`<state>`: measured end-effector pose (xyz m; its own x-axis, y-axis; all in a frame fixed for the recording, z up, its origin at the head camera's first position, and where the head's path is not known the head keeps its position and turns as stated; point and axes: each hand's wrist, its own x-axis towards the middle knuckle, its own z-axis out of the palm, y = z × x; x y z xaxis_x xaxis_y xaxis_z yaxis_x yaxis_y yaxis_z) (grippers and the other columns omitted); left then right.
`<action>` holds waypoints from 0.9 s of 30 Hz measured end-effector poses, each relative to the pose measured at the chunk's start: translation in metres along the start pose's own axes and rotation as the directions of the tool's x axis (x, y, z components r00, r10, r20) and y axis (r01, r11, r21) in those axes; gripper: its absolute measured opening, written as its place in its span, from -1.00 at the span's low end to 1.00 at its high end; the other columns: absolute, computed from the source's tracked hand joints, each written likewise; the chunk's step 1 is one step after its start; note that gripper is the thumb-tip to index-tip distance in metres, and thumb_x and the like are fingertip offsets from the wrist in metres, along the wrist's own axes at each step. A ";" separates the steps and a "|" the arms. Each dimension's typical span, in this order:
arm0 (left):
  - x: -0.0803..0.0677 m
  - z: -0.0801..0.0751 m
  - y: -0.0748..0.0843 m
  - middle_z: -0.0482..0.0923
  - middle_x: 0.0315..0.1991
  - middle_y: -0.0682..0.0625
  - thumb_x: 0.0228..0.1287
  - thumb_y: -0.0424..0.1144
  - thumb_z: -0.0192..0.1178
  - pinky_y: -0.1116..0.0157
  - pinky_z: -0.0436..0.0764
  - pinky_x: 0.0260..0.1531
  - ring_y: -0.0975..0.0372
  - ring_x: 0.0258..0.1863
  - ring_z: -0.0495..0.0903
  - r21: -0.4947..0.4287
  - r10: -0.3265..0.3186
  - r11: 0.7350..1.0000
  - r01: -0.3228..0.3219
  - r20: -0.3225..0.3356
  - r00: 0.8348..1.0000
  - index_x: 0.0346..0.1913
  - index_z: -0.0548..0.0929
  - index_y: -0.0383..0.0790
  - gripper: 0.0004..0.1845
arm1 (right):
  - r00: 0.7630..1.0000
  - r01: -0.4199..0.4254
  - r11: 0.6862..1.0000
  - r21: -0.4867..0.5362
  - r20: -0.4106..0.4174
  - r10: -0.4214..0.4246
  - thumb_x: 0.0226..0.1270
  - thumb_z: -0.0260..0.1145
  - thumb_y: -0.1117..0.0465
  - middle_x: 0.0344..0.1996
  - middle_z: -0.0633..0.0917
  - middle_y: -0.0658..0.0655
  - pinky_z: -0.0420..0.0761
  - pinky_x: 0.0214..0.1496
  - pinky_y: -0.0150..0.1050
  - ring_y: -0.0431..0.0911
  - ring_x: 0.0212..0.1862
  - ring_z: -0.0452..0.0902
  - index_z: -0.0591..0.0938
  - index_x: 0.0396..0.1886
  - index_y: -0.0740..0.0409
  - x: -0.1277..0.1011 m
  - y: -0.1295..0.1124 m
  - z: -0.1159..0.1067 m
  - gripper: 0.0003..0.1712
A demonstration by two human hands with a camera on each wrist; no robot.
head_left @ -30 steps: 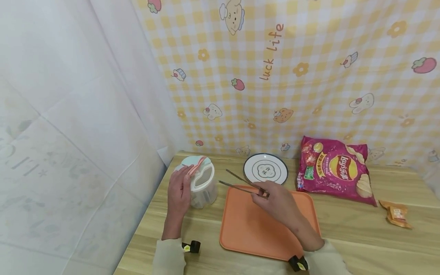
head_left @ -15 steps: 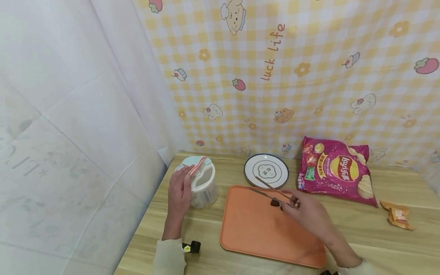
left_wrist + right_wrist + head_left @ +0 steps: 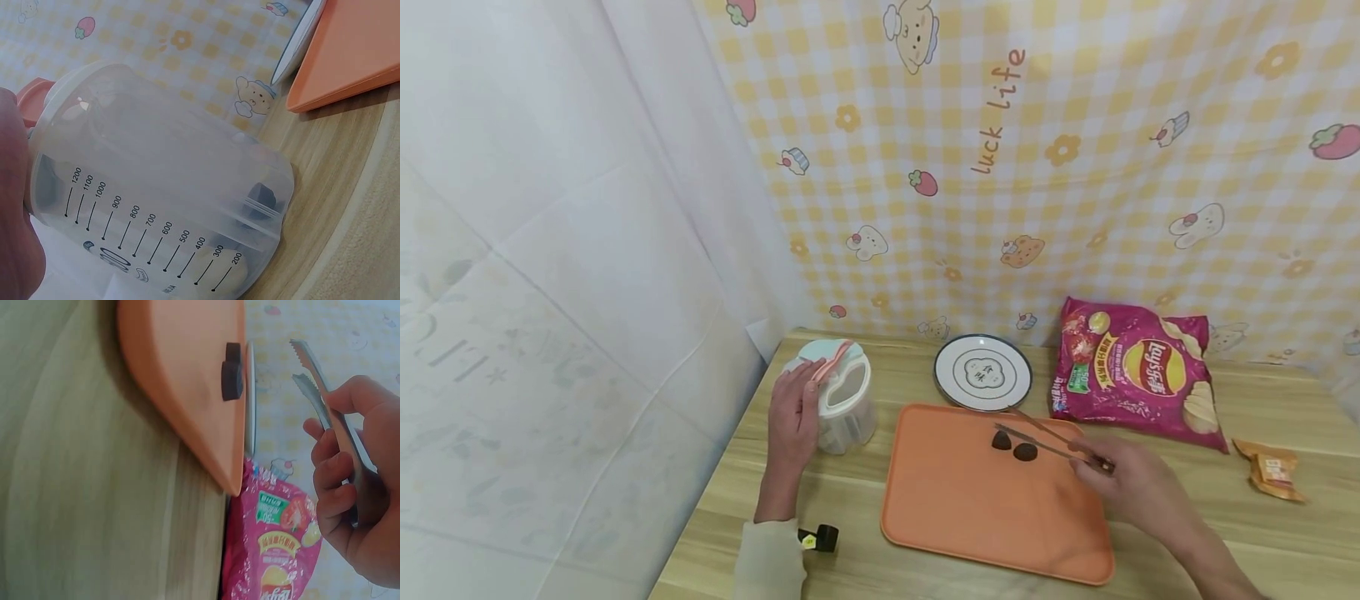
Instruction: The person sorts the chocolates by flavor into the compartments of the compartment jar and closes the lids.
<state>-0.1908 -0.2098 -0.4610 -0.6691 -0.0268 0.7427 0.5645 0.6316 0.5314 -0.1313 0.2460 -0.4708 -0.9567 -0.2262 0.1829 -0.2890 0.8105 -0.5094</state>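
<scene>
Yellow checked cloth with cartoon bears, strawberries and the words "luck life" hangs behind the wooden bench (image 3: 1195, 492), and a pale sheet covers the wall at the left. On the bench lies an orange tray (image 3: 970, 508). Two small dark pieces (image 3: 1013, 446) sit on the far part of the tray, close to each other; I cannot tell what they are.

The right hand (image 3: 1138, 483) is over the right far corner of the tray. Its grip is closed around metal tongs (image 3: 1048, 437), with the fingers (image 3: 334, 478) curled around the handle. The tips of the tongs point toward the dark pieces and are slightly apart from each other. In the right wrist view they hold nothing and are not touching the pieces.

The left hand (image 3: 792, 417) rests against the side of a clear plastic jar (image 3: 844, 400), which stands on the bench just left of the tray. The fingers lie along the wall of the jar and bend a little round it, near the pink lid part (image 3: 829, 360). In the left wrist view the jar (image 3: 162, 200) shows a printed measuring scale, and something dark lies inside near the bottom.

Behind the tray is a white round plate (image 3: 982, 372) with a dark rim. To its right lies a pink bag of chips (image 3: 1138, 371), and further right a small orange packet (image 3: 1270, 471).
</scene>
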 end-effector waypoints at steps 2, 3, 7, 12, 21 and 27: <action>0.000 0.000 0.000 0.56 0.08 -0.05 0.43 -0.24 -0.08 -0.03 0.10 0.27 0.03 0.16 0.42 0.002 0.000 1.000 0.000 0.001 1.000 0.12 0.58 -0.25 -0.65 | 1.000 0.005 1.000 -0.020 0.008 -0.005 0.18 0.38 0.10 -0.53 0.53 -0.21 0.39 -0.60 -0.40 -0.32 -0.54 0.35 0.72 -0.12 0.05 -0.003 0.004 -0.002 -0.72; 0.000 0.001 -0.001 0.56 0.08 -0.05 0.44 -0.24 -0.08 -0.03 0.10 0.27 0.03 0.16 0.42 0.002 -0.001 1.000 0.001 0.002 1.000 0.12 0.58 -0.24 -0.65 | 1.000 0.015 1.000 -0.027 0.009 -0.015 0.17 0.38 0.11 -0.55 0.51 -0.21 0.37 -0.62 -0.40 -0.33 -0.57 0.33 0.73 -0.13 0.07 -0.005 0.006 -0.002 -0.73; 0.001 0.001 -0.001 0.57 0.08 -0.04 0.43 -0.25 -0.07 -0.04 0.09 0.27 0.02 0.17 0.42 -0.005 0.002 1.000 -0.002 0.000 1.000 0.12 0.59 -0.24 -0.66 | 0.999 0.044 0.997 -0.059 -0.019 -0.045 0.11 0.41 0.19 -0.63 0.47 -0.26 0.33 -0.65 -0.42 -0.35 -0.62 0.29 0.75 -0.19 0.08 -0.010 0.012 -0.004 -0.77; 0.001 0.001 -0.001 0.56 0.08 0.00 0.43 -0.24 -0.09 -0.03 0.09 0.27 0.05 0.17 0.41 -0.010 -0.002 1.000 0.002 0.002 1.000 0.13 0.59 -0.21 -0.65 | 0.999 0.045 0.996 -0.078 -0.015 -0.046 0.09 0.42 0.18 -0.64 0.45 -0.30 0.34 -0.62 -0.42 -0.35 -0.61 0.29 0.76 -0.22 0.05 -0.016 0.019 -0.008 -0.79; 0.000 0.000 -0.001 0.55 0.09 0.05 0.45 -0.22 -0.10 -0.02 0.09 0.28 0.09 0.18 0.41 0.001 -0.016 1.000 0.016 0.009 1.000 0.14 0.58 -0.18 -0.65 | 0.999 0.043 0.997 -0.070 0.025 -0.042 0.11 0.43 0.12 -0.64 0.45 -0.32 0.35 -0.58 -0.41 -0.37 -0.58 0.31 0.74 -0.15 0.05 -0.022 0.025 -0.012 -0.72; 0.000 0.000 -0.001 0.57 0.08 -0.01 0.44 -0.23 -0.09 -0.03 0.09 0.27 0.06 0.17 0.42 -0.003 -0.013 1.000 0.013 0.005 1.000 0.12 0.59 -0.23 -0.65 | 0.987 -0.054 0.995 -0.087 0.147 0.067 0.16 0.38 0.01 -0.61 0.47 -0.27 0.38 -0.52 -0.39 -0.32 -0.53 0.33 0.72 -0.09 0.04 -0.020 0.023 -0.013 -0.65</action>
<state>-0.1910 -0.2103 -0.4615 -0.6790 -0.0309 0.7335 0.5573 0.6287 0.5423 -0.1189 0.2759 -0.4755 -0.9683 -0.2486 0.0227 -0.2326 0.8656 -0.4435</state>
